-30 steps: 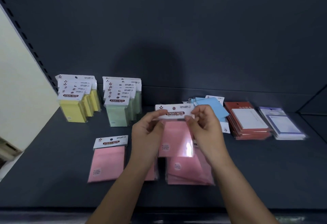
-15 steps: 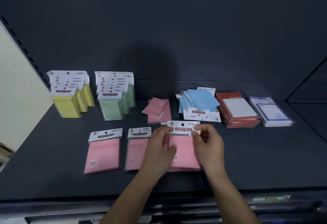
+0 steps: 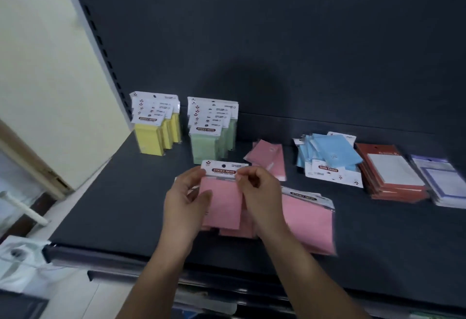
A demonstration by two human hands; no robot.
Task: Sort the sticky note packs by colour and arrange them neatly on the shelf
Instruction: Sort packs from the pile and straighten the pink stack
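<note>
The pink pack (image 3: 222, 202) had a white header card (image 3: 234, 166) with a dark red label. The yellow packs (image 3: 151, 139), pale green packs (image 3: 205, 148), light blue packs (image 3: 332, 152), rust-red packs (image 3: 370, 152) with white centres and purple-bordered white packs (image 3: 443, 182) sat on a dark grey shelf (image 3: 113, 192).

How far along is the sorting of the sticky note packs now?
Done: the yellow packs and green packs stand in upright rows at the back left. In hand: the left hand and right hand hold one pink pack by its top. Left: the other pink packs lie loose on the shelf, and the blue pile is jumbled.
</note>
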